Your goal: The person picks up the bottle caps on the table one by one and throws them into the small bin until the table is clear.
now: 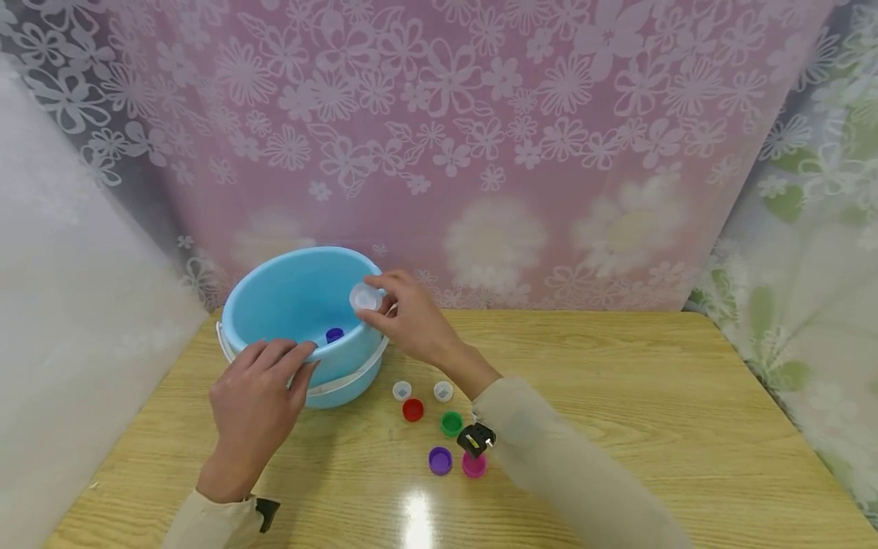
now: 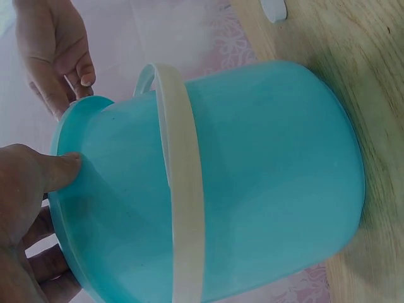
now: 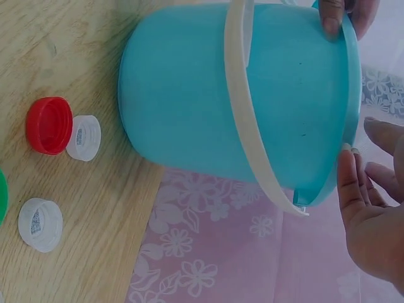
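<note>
Pale sleeves (image 1: 576, 465): seen nearest, low in the head view, the right one stretched diagonally from the lower right, the left one shorter; a black wrist device (image 1: 476, 440) is worn at the right cuff.
Blue bucket (image 1: 281, 297): stood upright on the worktop (image 1: 617, 396), left of centre; its white handle (image 2: 184, 164) is hung down outside the wall, so the mouth is left unobstructed.
Left hand (image 1: 254, 400): hooked over the near rim, fingers bent across it and thumb pressed to the outer wall — the rim is gripped, probably so that the bucket is steadied. The back of the hand is turned up.
Right hand (image 1: 414, 316): reached up and leftward to the rim's right side, wrist above the worktop; a translucent cap is pinched between fingers and thumb.
Translucent cap (image 1: 366, 296): held by its edge, beside the bucket's mouth, likely so that it can be released easily; whether the rim is touched cannot be told.
Dark purple cap (image 1: 334, 335): lying inside the bucket, low down.
Loose caps: spread right of the bucket, within easy reach — two white caps (image 1: 443, 392), then red (image 1: 413, 410), green (image 1: 451, 424), purple (image 1: 440, 460) and pink (image 1: 474, 464) ones.
Flowered cloth (image 1: 494, 114): hung behind the worktop.
</note>
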Demonstrator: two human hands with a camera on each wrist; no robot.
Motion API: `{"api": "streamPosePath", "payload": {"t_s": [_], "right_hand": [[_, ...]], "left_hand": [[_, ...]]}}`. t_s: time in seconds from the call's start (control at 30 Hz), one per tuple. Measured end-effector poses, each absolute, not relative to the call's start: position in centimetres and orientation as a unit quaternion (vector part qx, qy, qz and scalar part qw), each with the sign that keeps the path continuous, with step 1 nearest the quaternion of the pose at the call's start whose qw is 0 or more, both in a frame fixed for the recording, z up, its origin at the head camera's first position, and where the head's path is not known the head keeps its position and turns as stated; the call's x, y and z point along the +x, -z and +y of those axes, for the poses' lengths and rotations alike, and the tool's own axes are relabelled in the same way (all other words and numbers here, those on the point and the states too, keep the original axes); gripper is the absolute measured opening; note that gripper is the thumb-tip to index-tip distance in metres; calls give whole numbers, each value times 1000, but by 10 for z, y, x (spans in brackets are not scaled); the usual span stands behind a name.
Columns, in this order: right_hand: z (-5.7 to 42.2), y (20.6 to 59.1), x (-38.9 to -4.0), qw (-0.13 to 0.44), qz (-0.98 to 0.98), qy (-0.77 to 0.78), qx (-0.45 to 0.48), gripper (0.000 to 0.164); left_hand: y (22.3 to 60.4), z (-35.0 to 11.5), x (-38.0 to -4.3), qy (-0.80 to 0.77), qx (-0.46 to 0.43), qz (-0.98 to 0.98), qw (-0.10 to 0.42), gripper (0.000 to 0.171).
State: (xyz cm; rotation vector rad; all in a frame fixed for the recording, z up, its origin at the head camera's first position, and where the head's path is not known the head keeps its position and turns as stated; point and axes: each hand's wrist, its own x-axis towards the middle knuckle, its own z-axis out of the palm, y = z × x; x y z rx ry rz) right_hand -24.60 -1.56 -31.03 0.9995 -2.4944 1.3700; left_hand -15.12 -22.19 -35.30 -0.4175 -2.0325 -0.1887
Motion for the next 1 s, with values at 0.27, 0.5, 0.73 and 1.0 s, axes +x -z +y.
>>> {"api": "streamPosePath", "payload": {"t_s": [0.27, 0.5, 0.73, 1.0], "right_hand": [[-21, 313, -249, 61, -835, -443, 320, 49], [-23, 312, -248, 70, -838, -433, 324, 49], [-25, 312, -249, 64, -849, -415, 320, 49], [-27, 309, -247, 54, -863, -395, 312, 50]], "left_hand": [[353, -222, -151, 79, -171, -843, 503, 20], [353, -221, -151, 75, -171, -843, 505, 20], [354, -222, -150, 76, -169, -842, 507, 20], [353, -221, -150, 79, -169, -843, 505, 20]]}}
